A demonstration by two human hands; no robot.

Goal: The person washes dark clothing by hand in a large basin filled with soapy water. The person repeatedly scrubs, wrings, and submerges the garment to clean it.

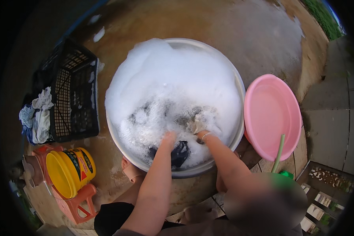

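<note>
A large round whitish washtub [239,85] stands before me, heaped with white suds [171,70]. My left hand [169,137] dips into the foam near the tub's front, and its fingers are hidden by suds. Just below it a dark wet cloth [180,154] breaks the surface. My right hand [203,134], with a thin bracelet at the wrist, is partly sunk in foam and grips a pale beige cloth [197,125]. Darker patches of soaked fabric show through the bubbles farther in.
On the right, a pink plastic basin [271,115] touches the tub, a green hose [279,150] over its rim. A black plastic crate [76,100] lies left, beside piled clothes [41,118]. A yellow bucket [62,174] tilts against a reddish plastic stool [82,203]. The concrete floor [212,20] is wet.
</note>
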